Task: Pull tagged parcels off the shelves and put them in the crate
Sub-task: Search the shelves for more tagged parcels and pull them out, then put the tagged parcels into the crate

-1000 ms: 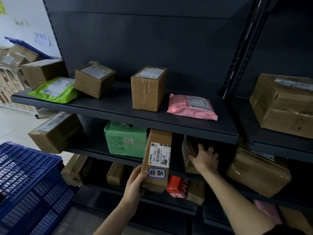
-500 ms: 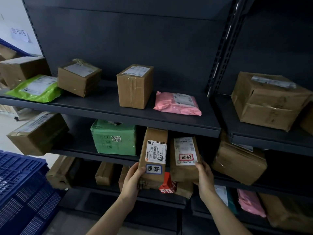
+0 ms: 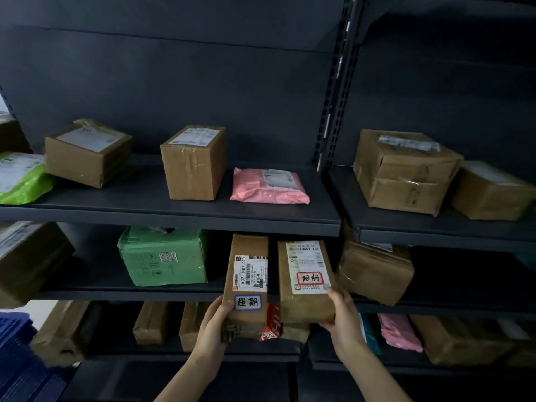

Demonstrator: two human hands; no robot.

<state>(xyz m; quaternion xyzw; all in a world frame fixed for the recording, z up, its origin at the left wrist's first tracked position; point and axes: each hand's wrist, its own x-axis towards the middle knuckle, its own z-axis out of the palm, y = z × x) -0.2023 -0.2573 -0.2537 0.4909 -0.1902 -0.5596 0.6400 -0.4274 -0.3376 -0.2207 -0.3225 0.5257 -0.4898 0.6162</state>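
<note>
Low at far left sits the crate (image 3: pixel 17 361); our left hand (image 3: pixel 213 332) grips the blue-tag parcel (image 3: pixel 249 274), right hand (image 3: pixel 343 323) the red-tag parcel (image 3: pixel 304 303), both upright, left nearer.

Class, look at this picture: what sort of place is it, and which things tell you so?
Probably a parcel depot or pickup point: metal shelves hold labelled boxes and mailers, beside a blue crate.

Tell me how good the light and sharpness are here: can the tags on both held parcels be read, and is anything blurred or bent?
Head view: dim light, lower shelves in shadow; the blue-framed tag and red-framed tag on the held parcels are sharp, readable; the blue crate, lower left, is blurred; the shelf upright leans, a wide-angle effect.
</note>
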